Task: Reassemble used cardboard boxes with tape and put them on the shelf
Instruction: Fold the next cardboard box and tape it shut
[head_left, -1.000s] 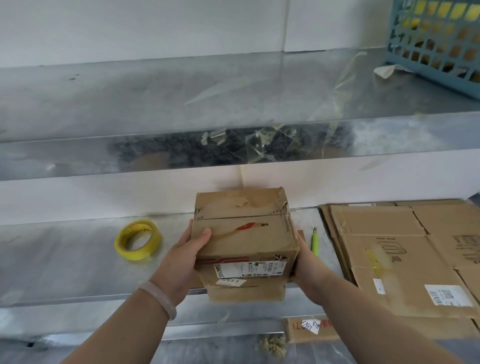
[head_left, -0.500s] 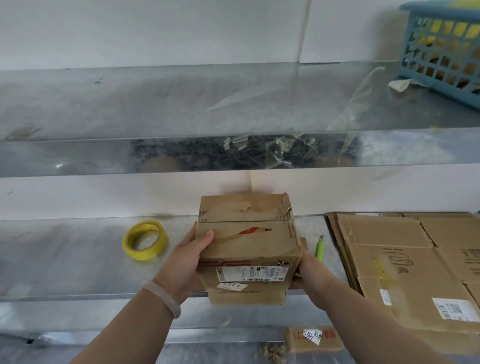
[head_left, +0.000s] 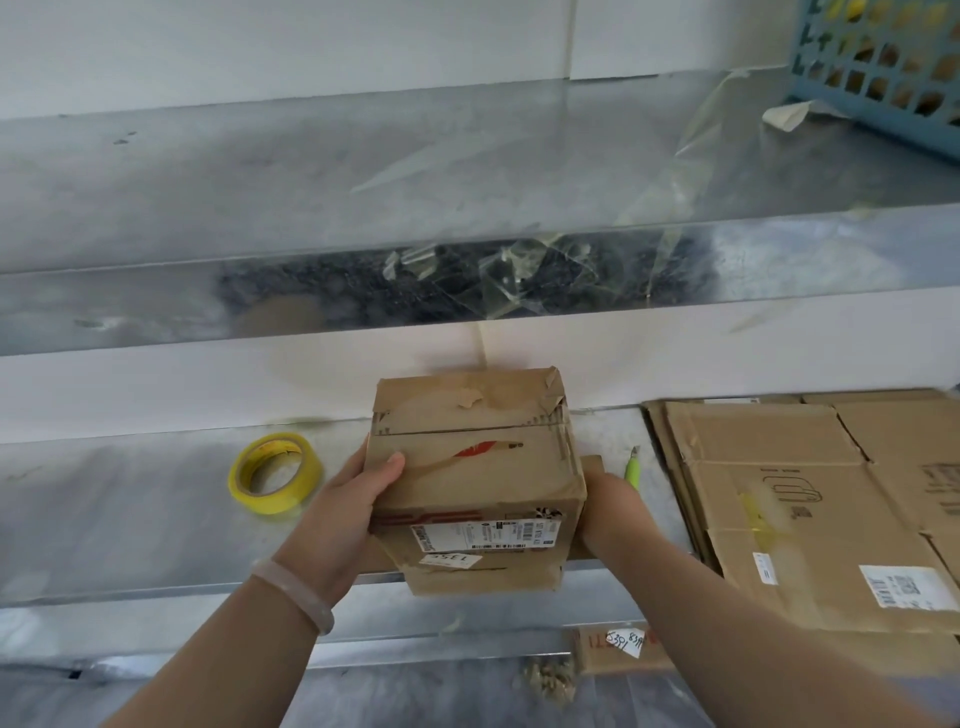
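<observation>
A small assembled cardboard box (head_left: 475, 478) with a white shipping label and a red mark is held in front of the lower metal shelf (head_left: 130, 519). My left hand (head_left: 348, 501) grips its left side, thumb on the top face. My right hand (head_left: 610, 512) holds its right side, fingers hidden behind the box. A yellow tape roll (head_left: 274, 473) lies on the lower shelf to the left. Above runs the upper metal shelf (head_left: 311, 171), bare in its middle.
A stack of flattened cardboard boxes (head_left: 810, 509) fills the lower shelf's right part. A green utility knife (head_left: 632, 465) lies between it and the box. A blue plastic basket (head_left: 883, 67) stands at the upper shelf's right end, with loose clear tape scraps (head_left: 498, 275) on the shelf's front lip.
The view has tilted slightly, showing more of the upper shelf. The box stays held between both hands at about the same place before the lower shelf.
</observation>
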